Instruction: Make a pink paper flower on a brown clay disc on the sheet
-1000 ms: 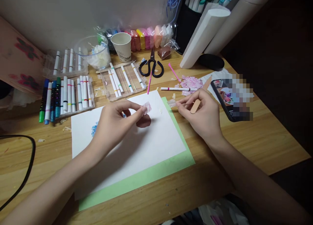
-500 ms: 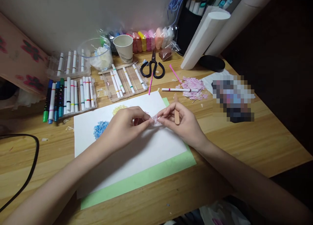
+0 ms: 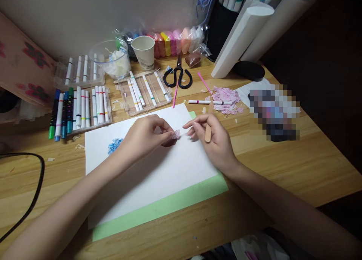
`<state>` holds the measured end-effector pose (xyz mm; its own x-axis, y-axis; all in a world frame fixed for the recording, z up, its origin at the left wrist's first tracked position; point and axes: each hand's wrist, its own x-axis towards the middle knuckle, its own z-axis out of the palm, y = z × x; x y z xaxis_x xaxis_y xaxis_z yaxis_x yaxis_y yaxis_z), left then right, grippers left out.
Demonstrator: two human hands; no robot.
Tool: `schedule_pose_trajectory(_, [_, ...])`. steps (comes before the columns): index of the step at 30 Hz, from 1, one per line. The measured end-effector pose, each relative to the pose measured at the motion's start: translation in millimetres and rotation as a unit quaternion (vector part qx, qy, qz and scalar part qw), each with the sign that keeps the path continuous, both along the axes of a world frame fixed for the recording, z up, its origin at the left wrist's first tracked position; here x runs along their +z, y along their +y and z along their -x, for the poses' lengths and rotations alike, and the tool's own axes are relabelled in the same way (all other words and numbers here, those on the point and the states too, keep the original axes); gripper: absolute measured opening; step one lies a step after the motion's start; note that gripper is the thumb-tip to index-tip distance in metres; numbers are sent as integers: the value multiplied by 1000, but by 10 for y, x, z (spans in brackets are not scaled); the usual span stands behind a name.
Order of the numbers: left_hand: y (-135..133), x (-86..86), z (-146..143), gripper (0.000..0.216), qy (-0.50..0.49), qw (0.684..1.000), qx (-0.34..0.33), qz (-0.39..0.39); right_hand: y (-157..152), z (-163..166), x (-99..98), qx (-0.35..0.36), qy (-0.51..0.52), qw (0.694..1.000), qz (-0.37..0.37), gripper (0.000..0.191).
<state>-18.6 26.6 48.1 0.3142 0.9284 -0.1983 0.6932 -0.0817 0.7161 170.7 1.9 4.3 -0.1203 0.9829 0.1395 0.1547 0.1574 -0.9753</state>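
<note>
My left hand [image 3: 148, 133] pinches a small pink-and-white paper scrap [image 3: 176, 134] between thumb and fingers, above a white sheet of paper [image 3: 147, 181]. To its right, my right hand [image 3: 213, 135] is closed round a flat wooden craft stick [image 3: 208, 133], held against the palm by the curled fingers; its thumb and index tips are apart from the scrap. A blue cluster of paper bits [image 3: 115, 146] shows on the sheet left of my left hand, which hides part of the sheet. Green paper [image 3: 161, 207] lies under the white sheet.
A pile of pink paper shreds [image 3: 226, 96] lies beyond my right hand, with a marker [image 3: 209, 102] across it. Black-handled scissors [image 3: 178, 77], a paper cup [image 3: 143, 52], a plastic bowl [image 3: 111, 62] and marker trays [image 3: 144, 92] stand farther back. A black cable [image 3: 42, 181] curves at left.
My right fingers have come off the paper scrap and moved slightly right, the craft stick still in that hand. My left hand keeps the scrap. The whole view has shifted slightly.
</note>
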Motion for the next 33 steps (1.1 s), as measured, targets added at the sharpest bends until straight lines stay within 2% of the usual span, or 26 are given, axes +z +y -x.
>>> schedule_pose_trajectory(3, [91,-11,-2,22,12,999,-11,31,7,-39,0,7,32,999,-5,24])
schedule_pose_trajectory(7, [163,-4,-14,22,43,999,-4,22,-24,-65,16,9,37,998,-53,40])
schedule_pose_trajectory(10, [190,0,-19,23,62,998,-15,15,-45,-72,13,2,40,997,-59,45])
schedule_pose_trajectory(21, [204,-24,-16,21,104,994,-22,-31,-29,-38,-24,-2,-5,1000,-1,42])
schedule_pose_trajectory(30, [196,1,-32,18,103,994,-21,-20,-27,-28,-24,6,12,1000,-3,41])
schedule_pose_trajectory(33, [195,12,-26,18,94,995,-30,-31,-31,-29,-9,-17,22,1000,-15,43])
